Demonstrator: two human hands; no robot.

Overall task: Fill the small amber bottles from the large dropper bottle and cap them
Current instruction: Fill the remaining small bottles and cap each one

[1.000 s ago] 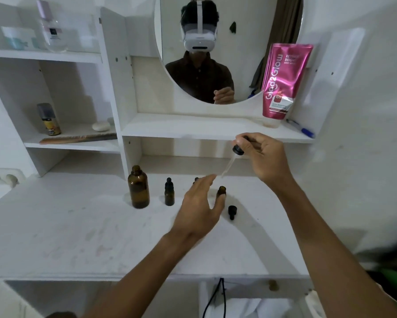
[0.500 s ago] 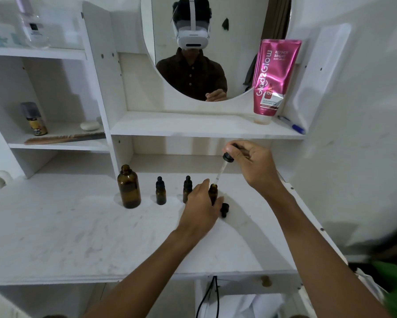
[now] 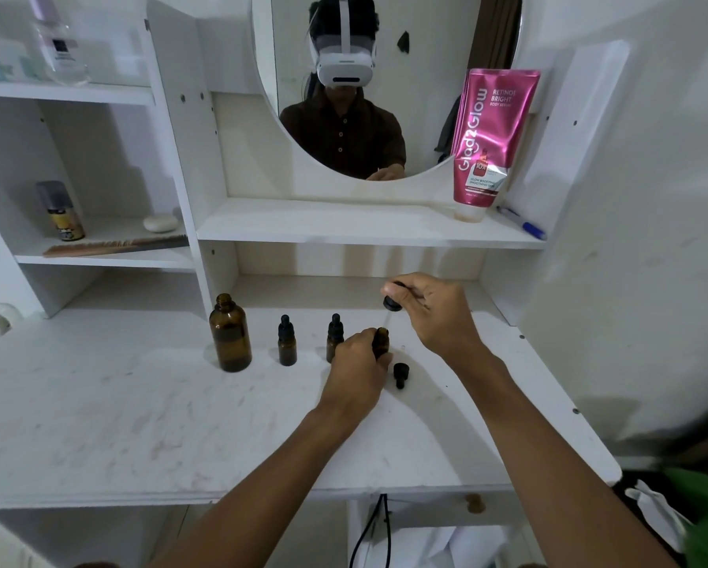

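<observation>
Open bottle: the uncapped small amber bottle (image 3: 382,341) stands on the worktop (image 3: 98,424), third in the row, and your left hand (image 3: 358,373) has now closed round its body; a second ago that hand was only reaching in.
Dropper: your right hand (image 3: 430,311) pinches the black bulb of the dropper (image 3: 391,303), and the glass tip has come down from well above to just over the bottle's mouth. Whether the tip is inside the neck I cannot tell; the glass is too faint.
Grip: left grip clamped on the bottle, right grip pinched tight on the dropper bulb.
Meaning: you've gone from approach to lined up, so the squeeze looks like the next call.
Loose cap: the small black cap (image 3: 400,373) lies on its side just right of your left hand, ready for closing.
Other small bottles: two capped bottles (image 3: 287,342) stand to the left, the nearer one partly behind your knuckles.
Large bottle: the large dropper bottle (image 3: 230,334) stands open at the left end of the row, well clear of both hands.
</observation>
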